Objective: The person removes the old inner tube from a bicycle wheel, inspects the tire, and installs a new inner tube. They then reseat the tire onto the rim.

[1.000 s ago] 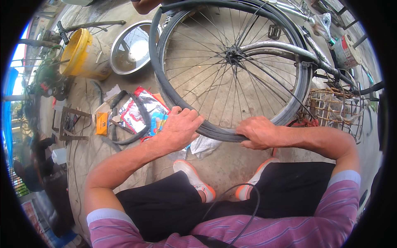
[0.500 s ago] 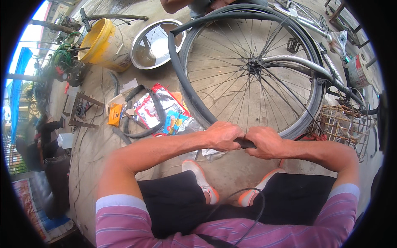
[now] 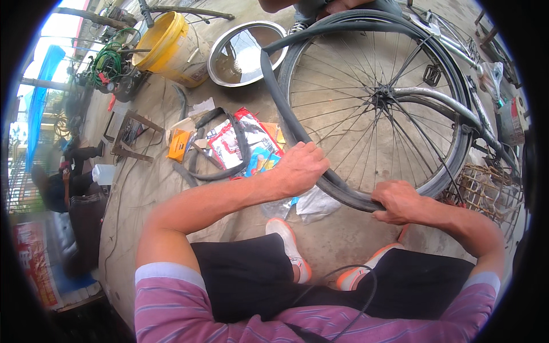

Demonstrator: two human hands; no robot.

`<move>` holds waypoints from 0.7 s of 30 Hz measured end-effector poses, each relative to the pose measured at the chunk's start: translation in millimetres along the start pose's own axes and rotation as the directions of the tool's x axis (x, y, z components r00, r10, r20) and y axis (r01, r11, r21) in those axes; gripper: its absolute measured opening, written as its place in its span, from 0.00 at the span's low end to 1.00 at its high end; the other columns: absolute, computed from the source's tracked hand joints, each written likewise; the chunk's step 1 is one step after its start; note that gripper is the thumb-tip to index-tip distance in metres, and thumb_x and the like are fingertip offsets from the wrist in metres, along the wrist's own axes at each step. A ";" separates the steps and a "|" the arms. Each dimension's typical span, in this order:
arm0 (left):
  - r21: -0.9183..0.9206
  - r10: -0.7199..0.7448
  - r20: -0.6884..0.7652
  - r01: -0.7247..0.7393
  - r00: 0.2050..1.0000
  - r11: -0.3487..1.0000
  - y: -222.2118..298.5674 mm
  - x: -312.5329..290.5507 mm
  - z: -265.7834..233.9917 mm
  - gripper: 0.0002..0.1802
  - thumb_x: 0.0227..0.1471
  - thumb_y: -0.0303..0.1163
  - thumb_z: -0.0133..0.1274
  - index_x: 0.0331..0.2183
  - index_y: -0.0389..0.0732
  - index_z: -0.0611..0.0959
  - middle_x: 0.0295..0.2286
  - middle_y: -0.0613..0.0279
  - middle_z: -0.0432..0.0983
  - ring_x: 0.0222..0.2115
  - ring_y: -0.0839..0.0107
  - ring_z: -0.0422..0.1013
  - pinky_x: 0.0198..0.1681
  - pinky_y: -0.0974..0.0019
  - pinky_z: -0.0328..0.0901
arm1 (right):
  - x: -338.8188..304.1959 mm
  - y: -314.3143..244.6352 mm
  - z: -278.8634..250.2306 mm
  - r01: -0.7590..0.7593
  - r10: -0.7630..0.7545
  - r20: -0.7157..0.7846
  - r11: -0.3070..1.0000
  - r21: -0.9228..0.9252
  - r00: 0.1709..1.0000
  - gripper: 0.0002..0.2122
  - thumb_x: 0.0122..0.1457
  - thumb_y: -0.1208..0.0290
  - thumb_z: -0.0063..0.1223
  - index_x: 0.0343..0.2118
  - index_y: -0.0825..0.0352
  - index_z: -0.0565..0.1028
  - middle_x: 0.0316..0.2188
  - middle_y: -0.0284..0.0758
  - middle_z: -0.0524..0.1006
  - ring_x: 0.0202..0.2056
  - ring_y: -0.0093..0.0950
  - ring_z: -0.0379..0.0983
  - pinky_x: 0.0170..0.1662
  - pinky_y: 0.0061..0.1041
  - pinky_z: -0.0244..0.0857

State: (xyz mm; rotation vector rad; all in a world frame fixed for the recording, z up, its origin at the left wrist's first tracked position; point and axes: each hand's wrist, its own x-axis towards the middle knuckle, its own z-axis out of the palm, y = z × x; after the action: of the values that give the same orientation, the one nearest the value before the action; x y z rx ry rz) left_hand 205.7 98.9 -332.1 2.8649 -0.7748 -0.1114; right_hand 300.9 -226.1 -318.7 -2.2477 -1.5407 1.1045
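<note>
A spoked bicycle wheel (image 3: 382,98), still joined to the bike's silver frame (image 3: 440,97), is in front of me. A dark grey inner tube (image 3: 273,86) follows its rim, standing away from it in a loose bend at the upper left. My left hand (image 3: 306,166) is closed round the tube at the wheel's lower left. At the lower right of the rim, my right hand (image 3: 397,201) grips the tube with the thumb on the near side. Between both hands the tube lies along the rim. My fingertips are partly hidden behind it.
A metal basin (image 3: 215,68) of water and a yellow bucket (image 3: 186,54) stand at the far left. Nearer are a loose black tube (image 3: 245,143), an orange box (image 3: 179,145) and plastic wrappers (image 3: 320,204). A wire basket (image 3: 483,186) is at right. Another person (image 3: 343,8) sits beyond the wheel.
My hands were close together at the near rim. Now they are apart, the left up along the rim's left side, the right farther right. The whole view has shifted slightly.
</note>
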 end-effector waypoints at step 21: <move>-0.384 0.150 0.430 0.030 0.890 0.923 37.6 47.0 7.9 0.18 0.46 0.41 0.66 0.31 0.35 0.87 0.32 0.44 0.83 0.38 0.40 0.80 0.39 0.41 0.73 | -0.4 -3.8 25.8 0.045 -0.041 -0.178 0.999 0.019 0.983 0.18 0.49 0.61 0.71 0.41 0.64 0.82 0.37 0.41 0.81 0.40 0.45 0.82 0.42 0.46 0.76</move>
State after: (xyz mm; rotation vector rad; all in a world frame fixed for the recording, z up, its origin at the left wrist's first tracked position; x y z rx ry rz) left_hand 226.8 42.0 -334.2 2.4538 -0.8079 -0.8521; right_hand 280.8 -230.9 -334.5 -2.2196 -1.4888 0.8786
